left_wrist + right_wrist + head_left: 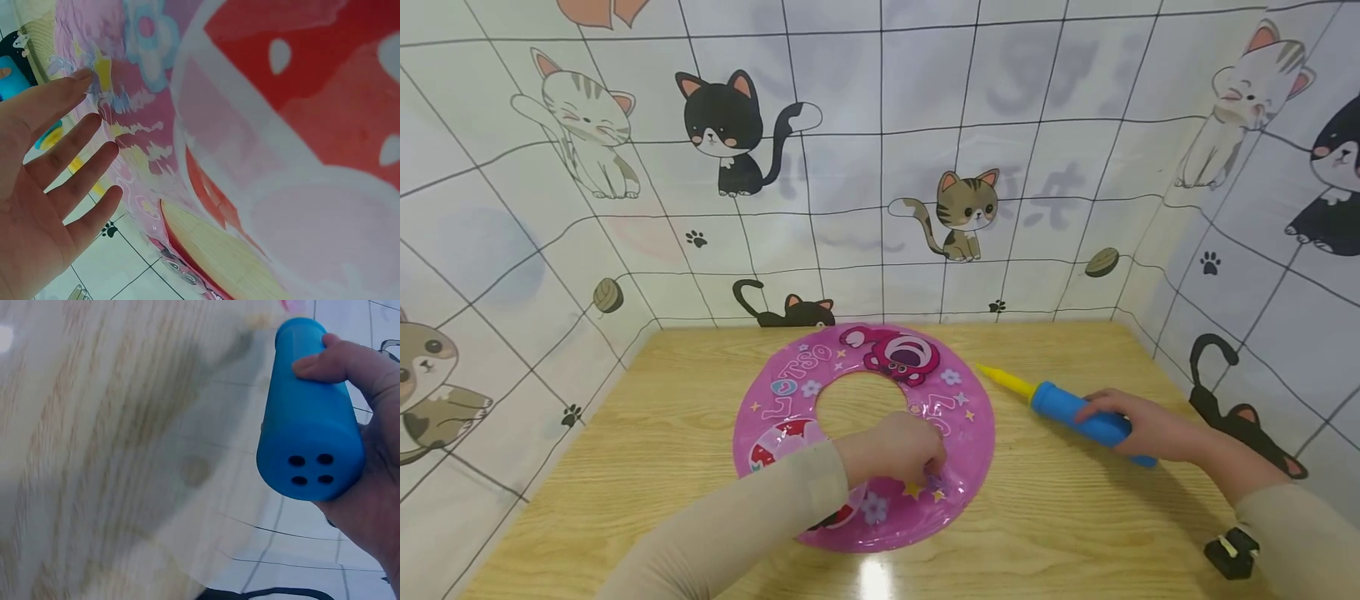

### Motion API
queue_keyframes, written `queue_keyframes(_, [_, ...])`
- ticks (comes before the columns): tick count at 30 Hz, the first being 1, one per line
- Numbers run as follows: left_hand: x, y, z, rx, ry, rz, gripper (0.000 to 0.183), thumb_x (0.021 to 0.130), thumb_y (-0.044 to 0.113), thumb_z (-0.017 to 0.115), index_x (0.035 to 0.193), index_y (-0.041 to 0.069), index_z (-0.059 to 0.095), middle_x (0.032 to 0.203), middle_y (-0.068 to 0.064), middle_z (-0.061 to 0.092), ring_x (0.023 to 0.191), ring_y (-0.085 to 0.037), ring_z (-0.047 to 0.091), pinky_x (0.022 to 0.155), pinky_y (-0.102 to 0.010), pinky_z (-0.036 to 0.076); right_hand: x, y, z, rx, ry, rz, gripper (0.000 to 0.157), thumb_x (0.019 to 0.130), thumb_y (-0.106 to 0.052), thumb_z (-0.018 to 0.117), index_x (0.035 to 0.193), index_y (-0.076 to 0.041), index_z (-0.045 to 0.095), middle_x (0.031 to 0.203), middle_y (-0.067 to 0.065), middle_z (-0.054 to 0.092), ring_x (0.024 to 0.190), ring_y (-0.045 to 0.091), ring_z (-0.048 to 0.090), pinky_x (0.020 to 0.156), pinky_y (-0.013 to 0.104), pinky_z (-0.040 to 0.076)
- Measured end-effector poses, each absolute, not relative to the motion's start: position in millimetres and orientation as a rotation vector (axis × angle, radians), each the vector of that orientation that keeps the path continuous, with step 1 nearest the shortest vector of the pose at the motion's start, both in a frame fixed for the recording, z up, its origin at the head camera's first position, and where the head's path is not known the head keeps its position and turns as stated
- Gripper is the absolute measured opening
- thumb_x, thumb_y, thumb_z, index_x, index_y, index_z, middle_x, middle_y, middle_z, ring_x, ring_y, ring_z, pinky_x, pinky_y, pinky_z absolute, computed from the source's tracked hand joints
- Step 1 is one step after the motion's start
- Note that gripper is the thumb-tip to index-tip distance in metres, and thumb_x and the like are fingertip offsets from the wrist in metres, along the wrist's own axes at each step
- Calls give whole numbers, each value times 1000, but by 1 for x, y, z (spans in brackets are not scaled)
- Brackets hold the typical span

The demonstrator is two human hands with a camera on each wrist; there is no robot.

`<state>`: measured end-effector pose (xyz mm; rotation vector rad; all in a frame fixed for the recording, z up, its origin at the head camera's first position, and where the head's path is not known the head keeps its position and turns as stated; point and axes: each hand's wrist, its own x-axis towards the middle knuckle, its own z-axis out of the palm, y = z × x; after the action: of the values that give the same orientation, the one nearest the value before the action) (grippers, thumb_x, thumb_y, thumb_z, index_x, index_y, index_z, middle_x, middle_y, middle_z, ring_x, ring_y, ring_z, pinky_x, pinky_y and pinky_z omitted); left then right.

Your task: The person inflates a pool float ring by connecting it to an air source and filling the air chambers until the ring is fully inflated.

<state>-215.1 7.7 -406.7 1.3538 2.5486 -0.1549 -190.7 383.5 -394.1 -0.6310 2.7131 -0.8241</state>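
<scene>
A pink swim ring [973,417] printed with a bear, flowers and lettering lies on the wooden table. My left hand [898,446] reaches over its near right part; thumb and fingertips pinch the wrinkled vinyl around a small clear valve [934,483]. In the left wrist view that valve [103,90] sits by the thumb tip, partly hidden. To the right, my right hand [1150,425] grips the blue barrel of a hand pump [1067,406], its yellow nozzle [1003,381] pointing toward the ring. Four-holed end cap of the pump [310,469] faces the right wrist camera.
The light wooden table [685,400] is bounded at the back and sides by a white cloth [857,167] with a grid and cartoon cats. A small black block [1231,552] is by the right sleeve.
</scene>
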Motion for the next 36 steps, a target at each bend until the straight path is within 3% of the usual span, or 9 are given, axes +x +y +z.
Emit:
queue_keyframes(9, [-219, 3, -407, 1416, 2554, -141, 11, 79, 34, 81, 85, 30, 73, 78, 17, 56, 72, -3, 50, 68, -22, 45, -169, 389, -366, -617, 2636, -776, 56, 71, 1, 74, 118, -26, 63, 144, 33, 30, 113, 55, 43, 72, 47, 47])
queue_keyframes(15, [-220, 0, -407, 1420, 2542, -102, 11, 80, 35, 81, 87, 31, 73, 80, 17, 56, 73, -2, 50, 69, -22, 45, -153, 387, -353, -699, 2570, -776, 56, 71, 2, 74, 116, -28, 63, 142, 31, 32, 111, 52, 43, 70, 41, 46])
queue_keyframes(20, [-221, -1, -409, 1416, 2526, -79, 11, 80, 36, 80, 87, 30, 74, 80, 17, 54, 71, -2, 50, 68, -22, 44, -138, 383, -351, -782, 2518, -738, 57, 71, 3, 72, 116, -32, 62, 141, 24, 35, 108, 47, 43, 67, 28, 46])
queue_keyframes(27, [-225, -3, -415, 1407, 2531, -71, 10, 79, 34, 81, 85, 31, 74, 82, 17, 55, 73, -4, 50, 68, -24, 45, -125, 380, -346, -871, 2442, -736, 60, 71, 7, 71, 116, -32, 62, 142, 7, 38, 107, 45, 42, 66, 26, 46])
queue_keyframes(36, [-228, -6, -418, 1371, 2540, -33, 11, 78, 31, 82, 87, 33, 75, 88, 18, 58, 78, -5, 51, 71, -26, 46, -115, 360, -336, -966, 2443, -654, 64, 66, 7, 73, 112, -37, 64, 140, 0, 43, 106, 36, 46, 66, 26, 48])
